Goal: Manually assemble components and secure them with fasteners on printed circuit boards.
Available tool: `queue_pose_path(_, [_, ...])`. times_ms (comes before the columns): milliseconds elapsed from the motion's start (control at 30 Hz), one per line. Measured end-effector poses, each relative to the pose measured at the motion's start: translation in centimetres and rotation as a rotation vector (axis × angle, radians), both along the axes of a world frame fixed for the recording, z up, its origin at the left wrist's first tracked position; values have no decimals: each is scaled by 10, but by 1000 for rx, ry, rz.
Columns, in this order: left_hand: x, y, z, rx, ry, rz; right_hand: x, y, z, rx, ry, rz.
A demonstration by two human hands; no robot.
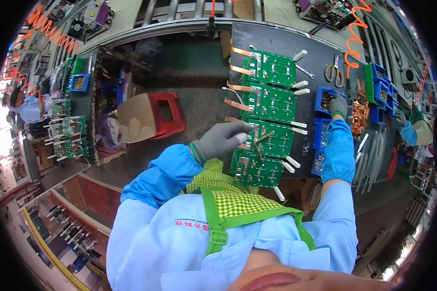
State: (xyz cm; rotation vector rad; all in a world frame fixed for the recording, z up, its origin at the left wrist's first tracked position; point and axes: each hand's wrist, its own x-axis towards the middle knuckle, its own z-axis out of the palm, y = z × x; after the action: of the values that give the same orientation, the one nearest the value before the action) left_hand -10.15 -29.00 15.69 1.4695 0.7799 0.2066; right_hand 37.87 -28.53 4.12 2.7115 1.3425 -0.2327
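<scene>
Left hand [222, 140], gloved: fingers partly curled at left edge of the third green board [280, 138] from the far end; grip, if any, cannot be told. Right hand [339, 105], gloved: fingertips down in blue bin [319, 100] of small parts; grip hidden. Four boards in column on dark worktop [277, 36]. Scissors [334, 72], wrench [305, 72] beyond; copper pieces [360, 119] right of bin.
</scene>
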Motion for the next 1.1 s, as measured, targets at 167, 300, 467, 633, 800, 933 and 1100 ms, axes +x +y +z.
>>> queue_pose_path(167, [8,-1,1,44,-75,-40,14,-10,-7,-12,-4,25])
queue_pose_path(300, [13,-8,-7,-57,-55,-12,1,-11,3,48,-74,10])
queue_pose_path(467, [25,4,-7,-155,-228,-62,-6,-26,44,529,-55,58])
queue_pose_path(633, [37,-6,4,-1059,-409,124,-156,-57,194,798,130,449])
queue_pose_path(800, [24,-25,9,-1323,-267,19,-302,-123,206,293,438,760])
queue_pose_path(933, [-16,-32,-26,-1345,-218,-32,-344,-138,183,293,526,621])
queue_pose_path(1100, [-60,-7,-44,-1115,-146,-23,-317,-150,136,410,437,-45])
